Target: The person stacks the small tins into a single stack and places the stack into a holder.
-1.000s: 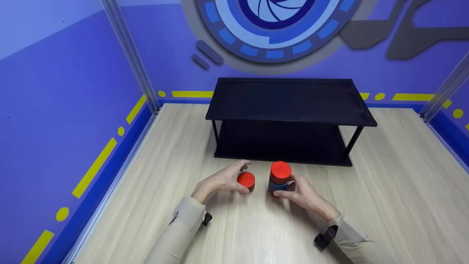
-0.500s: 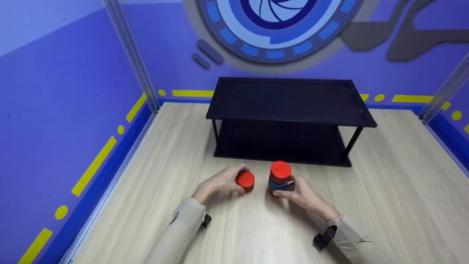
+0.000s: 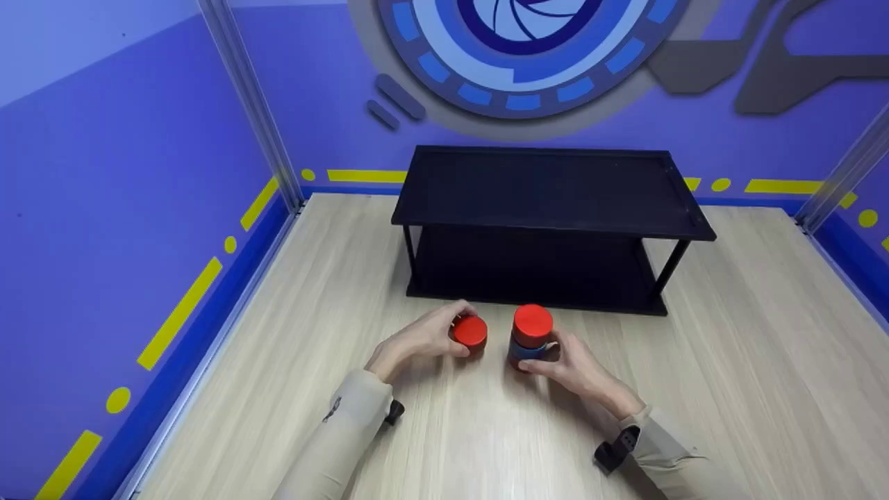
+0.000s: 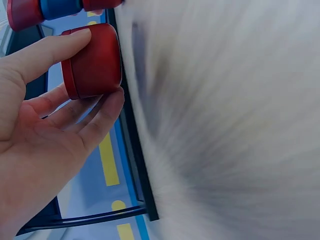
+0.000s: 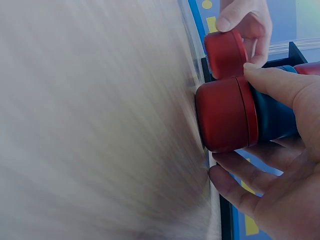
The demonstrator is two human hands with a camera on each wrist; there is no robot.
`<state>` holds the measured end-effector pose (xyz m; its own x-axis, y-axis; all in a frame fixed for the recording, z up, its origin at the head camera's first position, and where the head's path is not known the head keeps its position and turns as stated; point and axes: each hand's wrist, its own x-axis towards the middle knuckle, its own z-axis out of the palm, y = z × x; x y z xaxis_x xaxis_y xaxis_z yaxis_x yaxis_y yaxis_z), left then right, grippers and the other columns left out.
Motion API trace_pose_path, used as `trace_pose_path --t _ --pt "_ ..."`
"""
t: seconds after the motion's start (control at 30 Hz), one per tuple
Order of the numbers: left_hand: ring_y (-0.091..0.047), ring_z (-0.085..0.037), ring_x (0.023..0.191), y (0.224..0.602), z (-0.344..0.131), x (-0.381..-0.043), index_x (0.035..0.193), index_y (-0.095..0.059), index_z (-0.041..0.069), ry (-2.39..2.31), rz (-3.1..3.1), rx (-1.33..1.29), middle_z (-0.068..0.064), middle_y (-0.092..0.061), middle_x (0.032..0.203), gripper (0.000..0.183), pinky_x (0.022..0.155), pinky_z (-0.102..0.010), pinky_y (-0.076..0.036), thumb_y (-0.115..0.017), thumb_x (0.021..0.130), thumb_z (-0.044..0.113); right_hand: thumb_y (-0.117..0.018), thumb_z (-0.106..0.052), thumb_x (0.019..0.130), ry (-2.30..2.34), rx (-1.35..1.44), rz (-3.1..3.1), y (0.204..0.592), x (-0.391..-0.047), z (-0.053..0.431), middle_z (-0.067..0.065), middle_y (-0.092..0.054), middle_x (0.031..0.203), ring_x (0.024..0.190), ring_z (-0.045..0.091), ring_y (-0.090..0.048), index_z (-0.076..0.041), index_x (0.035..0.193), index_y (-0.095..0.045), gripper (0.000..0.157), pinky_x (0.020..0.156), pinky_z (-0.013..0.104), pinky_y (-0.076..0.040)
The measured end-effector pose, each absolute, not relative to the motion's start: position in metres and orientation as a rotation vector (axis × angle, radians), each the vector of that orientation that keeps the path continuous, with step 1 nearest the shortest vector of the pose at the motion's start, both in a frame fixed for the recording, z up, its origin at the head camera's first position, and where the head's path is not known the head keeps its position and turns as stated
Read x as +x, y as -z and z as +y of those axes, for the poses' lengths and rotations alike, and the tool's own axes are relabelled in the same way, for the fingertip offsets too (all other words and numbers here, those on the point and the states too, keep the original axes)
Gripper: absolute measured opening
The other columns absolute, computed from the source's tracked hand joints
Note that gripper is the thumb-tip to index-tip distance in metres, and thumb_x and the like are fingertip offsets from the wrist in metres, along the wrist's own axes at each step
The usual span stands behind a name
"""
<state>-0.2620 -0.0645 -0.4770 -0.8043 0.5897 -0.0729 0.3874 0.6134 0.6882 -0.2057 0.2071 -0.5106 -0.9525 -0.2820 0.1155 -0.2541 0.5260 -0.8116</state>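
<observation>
My left hand (image 3: 424, 337) grips a small round red tin (image 3: 470, 333) with a lid. In the left wrist view the thumb lies on one side of the red tin (image 4: 97, 62) and the fingertips on the other, and a shadow shows apart from its base. To its right stands an upright stack of tins, with a red top tin (image 3: 533, 325), a blue middle tin (image 3: 526, 352) and a red bottom tin (image 5: 225, 115). My right hand (image 3: 573, 368) holds this stack, thumb near the seam between the bottom and blue tins, fingers on the opposite side.
Behind the hands stands a black two-level shelf (image 3: 555, 191), its lower board (image 3: 535, 274) close beyond the tins. The wooden table (image 3: 472, 444) is bounded by a blue wall (image 3: 125, 208) on the left and a patterned wall at the back.
My left hand first closes in on the red tin, then moves it slightly up and right in the head view, toward the stack. The right hand and stack stay in place.
</observation>
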Motion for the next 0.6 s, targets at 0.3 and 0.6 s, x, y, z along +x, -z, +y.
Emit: trace_pose_path --t 0.3,0.6 --pt "-0.058 -0.017 0.103 0.465 -0.061 -0.265 0.126 -0.052 0.014 -1.078 2.511 0.815 -0.004 -0.061 0.118 0.057 0.089 -0.030 -0.049 -0.078 0.076 0.008 -0.080 -0.029 0.077 1.440 -0.466 2.697 0.510 -0.205 0.208 0.012 -0.068 0.113 0.091 0.019 -0.064 -0.004 0.121 -0.058 0.056 0.082 0.029 -0.050" --pt "-0.056 -0.015 0.102 0.452 -0.056 -0.266 0.125 -0.053 0.014 -1.045 2.562 0.869 -0.003 -0.062 0.117 0.057 0.089 -0.029 -0.048 -0.078 0.075 0.013 -0.081 -0.027 0.077 1.450 -0.457 2.687 0.511 -0.205 0.207 0.013 -0.068 0.113 0.089 0.019 -0.065 -0.003 0.121 -0.058 0.056 0.082 0.028 -0.051"
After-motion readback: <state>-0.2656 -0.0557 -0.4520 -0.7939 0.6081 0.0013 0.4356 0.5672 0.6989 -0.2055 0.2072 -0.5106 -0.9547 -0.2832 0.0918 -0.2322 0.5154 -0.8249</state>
